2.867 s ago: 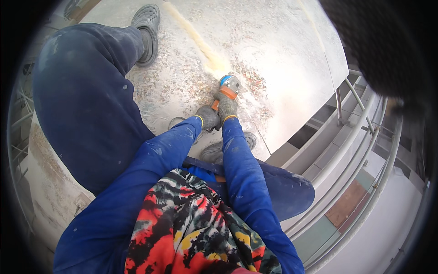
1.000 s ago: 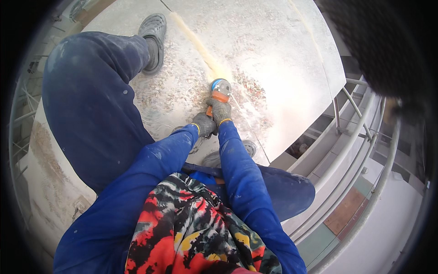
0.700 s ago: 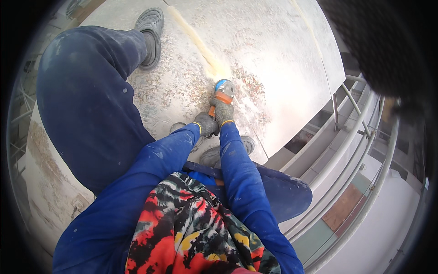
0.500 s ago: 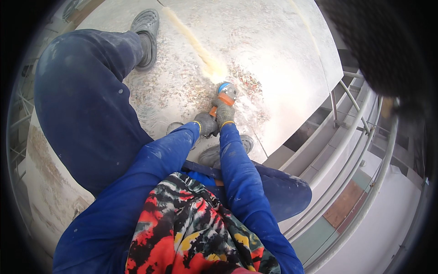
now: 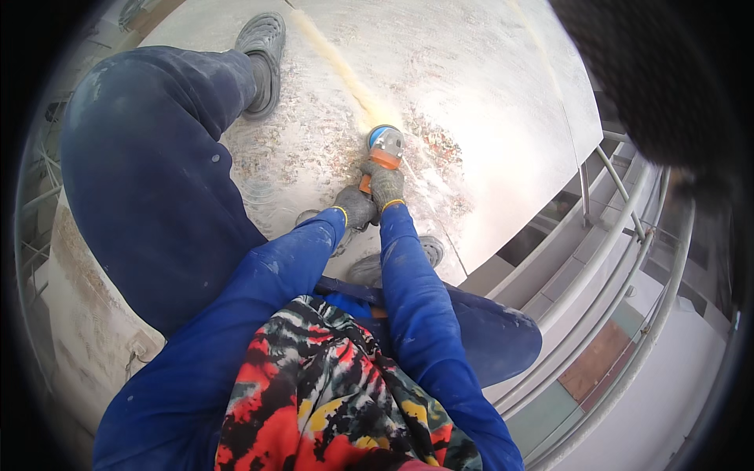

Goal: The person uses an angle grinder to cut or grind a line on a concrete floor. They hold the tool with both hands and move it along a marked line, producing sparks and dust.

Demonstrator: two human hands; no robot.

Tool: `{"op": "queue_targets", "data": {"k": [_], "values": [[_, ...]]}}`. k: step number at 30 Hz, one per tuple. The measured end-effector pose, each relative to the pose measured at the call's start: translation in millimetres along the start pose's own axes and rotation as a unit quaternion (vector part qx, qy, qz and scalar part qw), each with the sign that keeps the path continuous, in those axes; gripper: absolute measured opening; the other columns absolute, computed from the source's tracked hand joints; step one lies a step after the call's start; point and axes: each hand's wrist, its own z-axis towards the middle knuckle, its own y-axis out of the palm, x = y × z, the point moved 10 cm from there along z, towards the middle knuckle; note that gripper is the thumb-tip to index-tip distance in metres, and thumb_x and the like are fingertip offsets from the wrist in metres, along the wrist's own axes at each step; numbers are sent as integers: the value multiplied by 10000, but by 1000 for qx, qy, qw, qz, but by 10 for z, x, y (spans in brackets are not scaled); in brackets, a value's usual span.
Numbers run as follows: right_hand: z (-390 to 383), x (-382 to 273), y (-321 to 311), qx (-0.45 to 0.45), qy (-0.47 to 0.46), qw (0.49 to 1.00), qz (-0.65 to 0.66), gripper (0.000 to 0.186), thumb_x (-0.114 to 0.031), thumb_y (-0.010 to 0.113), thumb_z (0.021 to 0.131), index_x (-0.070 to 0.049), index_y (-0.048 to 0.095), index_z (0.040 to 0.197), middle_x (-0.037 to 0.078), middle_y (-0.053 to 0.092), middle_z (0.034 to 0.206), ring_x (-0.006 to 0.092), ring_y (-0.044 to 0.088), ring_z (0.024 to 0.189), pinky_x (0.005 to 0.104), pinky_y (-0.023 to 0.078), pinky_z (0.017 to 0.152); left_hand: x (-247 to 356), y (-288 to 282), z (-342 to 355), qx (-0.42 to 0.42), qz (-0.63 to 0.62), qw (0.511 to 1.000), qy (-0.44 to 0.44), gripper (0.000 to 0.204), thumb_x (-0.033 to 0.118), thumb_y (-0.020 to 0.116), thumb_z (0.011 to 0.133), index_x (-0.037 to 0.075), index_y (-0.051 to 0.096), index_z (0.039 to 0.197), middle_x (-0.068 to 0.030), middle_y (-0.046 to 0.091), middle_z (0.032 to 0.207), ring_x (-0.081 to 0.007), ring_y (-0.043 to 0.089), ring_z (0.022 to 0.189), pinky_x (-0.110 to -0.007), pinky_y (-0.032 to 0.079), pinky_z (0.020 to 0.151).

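An orange and grey angle grinder [image 5: 385, 155] with a blue disc rests its head on a dusty, pale board-like surface [image 5: 487, 94]. Near the head, my gloved right hand [image 5: 386, 185] wraps round the tool's body. Behind it, my gloved left hand [image 5: 356, 206] is closed on the grinder's rear end, close beside the right. Both grey gloves have yellow cuffs. A pale yellowish strip of dust or filler [image 5: 338, 67] runs from the disc toward the far edge. Rough, speckled patches surround the tool head.
My shoe [image 5: 263, 67] stands on the surface at the far left; another shoe [image 5: 365, 268] is tucked beneath my right forearm. Metal railings [image 5: 628, 212] run along the right, beyond the surface's edge, with a lower level past them. A dark blurred shape [image 5: 644, 71] fills the upper right.
The grinder's head has shifted slightly away from me and left along the surface, its disc now turned differently at the strip's near end. Both hands keep their hold.
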Motion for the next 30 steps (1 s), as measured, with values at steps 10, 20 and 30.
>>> {"op": "queue_targets", "data": {"k": [10,20,30], "values": [[17,57,-342,58,34,997,48,503,-219,868,696,52,698,1084,151,721,975,259,689,792,416,550,724,285,10,16,-65,46,997,16,276,316,846,730,97,782,887,-113,765,850,-264,750,864,-370,583,828],[201,108,-374,65,32,996,59,430,-197,857,706,37,714,1037,126,715,904,254,674,749,420,542,698,176,-10,128,-39,-47,997,-40,229,267,884,659,98,745,728,-95,745,724,-250,736,698,-356,591,728],[307,-19,-305,54,12,995,87,444,-223,861,683,58,722,998,140,723,905,261,677,750,407,546,704,313,-183,192,-33,35,999,3,202,218,883,645,92,737,707,-107,731,689,-223,728,672,-365,578,672]]}}
